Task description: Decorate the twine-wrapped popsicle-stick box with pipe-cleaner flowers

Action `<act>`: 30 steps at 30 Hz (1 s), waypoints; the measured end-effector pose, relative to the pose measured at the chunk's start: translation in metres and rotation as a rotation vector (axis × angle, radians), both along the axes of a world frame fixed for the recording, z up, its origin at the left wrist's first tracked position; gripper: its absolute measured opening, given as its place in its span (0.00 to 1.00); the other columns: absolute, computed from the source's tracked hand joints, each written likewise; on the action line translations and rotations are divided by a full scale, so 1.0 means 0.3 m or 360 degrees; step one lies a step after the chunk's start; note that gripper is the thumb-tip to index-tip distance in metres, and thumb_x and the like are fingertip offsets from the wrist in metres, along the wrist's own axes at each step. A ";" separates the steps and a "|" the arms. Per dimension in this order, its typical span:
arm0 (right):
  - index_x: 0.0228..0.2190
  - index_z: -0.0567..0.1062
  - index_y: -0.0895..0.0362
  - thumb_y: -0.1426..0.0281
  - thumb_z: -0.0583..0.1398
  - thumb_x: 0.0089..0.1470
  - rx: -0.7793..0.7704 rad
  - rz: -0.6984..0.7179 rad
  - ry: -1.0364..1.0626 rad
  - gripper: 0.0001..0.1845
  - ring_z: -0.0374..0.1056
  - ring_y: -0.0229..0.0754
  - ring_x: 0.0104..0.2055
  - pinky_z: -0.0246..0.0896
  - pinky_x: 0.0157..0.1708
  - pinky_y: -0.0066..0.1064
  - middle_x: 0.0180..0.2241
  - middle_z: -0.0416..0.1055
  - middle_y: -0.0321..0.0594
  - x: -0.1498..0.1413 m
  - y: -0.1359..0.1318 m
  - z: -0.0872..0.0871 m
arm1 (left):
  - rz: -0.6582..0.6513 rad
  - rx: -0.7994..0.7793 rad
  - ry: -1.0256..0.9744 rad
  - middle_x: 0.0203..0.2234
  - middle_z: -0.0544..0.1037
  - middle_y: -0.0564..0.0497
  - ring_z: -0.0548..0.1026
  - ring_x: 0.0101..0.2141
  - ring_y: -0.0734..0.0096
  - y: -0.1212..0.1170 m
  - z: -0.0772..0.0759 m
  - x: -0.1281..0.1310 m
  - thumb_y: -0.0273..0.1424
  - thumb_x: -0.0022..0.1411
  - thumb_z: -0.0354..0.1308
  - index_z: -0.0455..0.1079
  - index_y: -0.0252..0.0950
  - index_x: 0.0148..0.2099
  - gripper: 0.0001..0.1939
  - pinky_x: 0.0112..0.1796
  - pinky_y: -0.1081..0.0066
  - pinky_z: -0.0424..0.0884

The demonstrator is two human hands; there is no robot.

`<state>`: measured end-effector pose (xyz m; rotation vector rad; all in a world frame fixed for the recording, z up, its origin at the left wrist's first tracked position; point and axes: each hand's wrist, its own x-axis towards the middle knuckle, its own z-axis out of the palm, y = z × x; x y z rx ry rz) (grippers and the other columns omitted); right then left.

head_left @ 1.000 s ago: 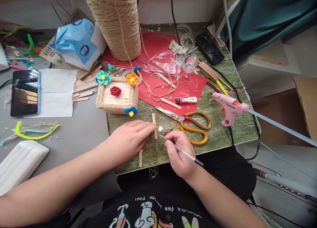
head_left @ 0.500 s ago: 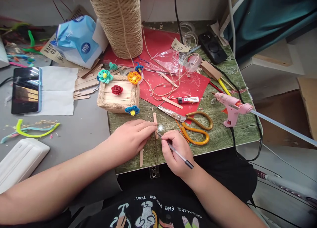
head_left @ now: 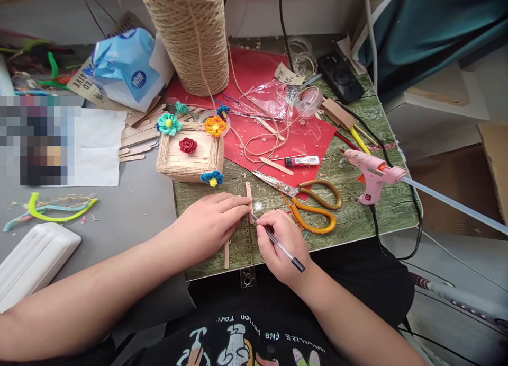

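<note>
My left hand (head_left: 216,217) lies low over the green wood-patterned board, fingers together and fingertips pressing a small wooden craft stick (head_left: 249,190) down. A clear ruler (head_left: 248,276) runs beneath, sticking out past the board's front edge. Another craft stick (head_left: 226,256) shows partly below that hand. Pinched in my right hand (head_left: 283,244) is a pen (head_left: 286,252) with a clear barrel and black end; its tip meets the right side of the held stick. Behind stands a twine-wrapped box (head_left: 189,171) with a red rose and colourful flowers on it.
Orange-handled scissors (head_left: 317,207) lie right of my hands, with a pink glue gun (head_left: 371,170) beyond. Farther back are red paper (head_left: 262,127), a glue tube (head_left: 302,160) and a large twine spool (head_left: 190,43). Several craft sticks (head_left: 138,135) and a white case (head_left: 39,262) are leftward.
My right hand has moved slightly left, bringing the pen tip from beside the craft stick onto it. The left hand keeps its place on the stick.
</note>
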<state>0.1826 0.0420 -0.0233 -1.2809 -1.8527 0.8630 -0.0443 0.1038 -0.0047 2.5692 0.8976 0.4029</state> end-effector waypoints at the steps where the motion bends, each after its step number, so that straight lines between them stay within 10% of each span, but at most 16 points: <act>1: 0.45 0.70 0.52 0.75 0.58 0.67 -0.0005 0.0000 0.0008 0.07 0.70 0.47 0.41 0.68 0.43 0.42 0.39 0.74 0.42 0.001 -0.001 -0.001 | -0.0001 0.0005 0.0001 0.59 0.81 0.42 0.80 0.55 0.54 -0.001 0.000 0.000 0.25 0.73 0.56 0.74 0.34 0.59 0.15 0.54 0.53 0.81; 30: 0.46 0.71 0.52 0.76 0.59 0.65 -0.0048 -0.0035 0.0102 0.09 0.71 0.47 0.41 0.68 0.43 0.43 0.40 0.74 0.41 0.008 -0.006 0.002 | 0.0007 0.0016 -0.0007 0.58 0.81 0.42 0.81 0.55 0.55 0.000 0.008 0.002 0.25 0.73 0.56 0.75 0.34 0.57 0.14 0.54 0.54 0.81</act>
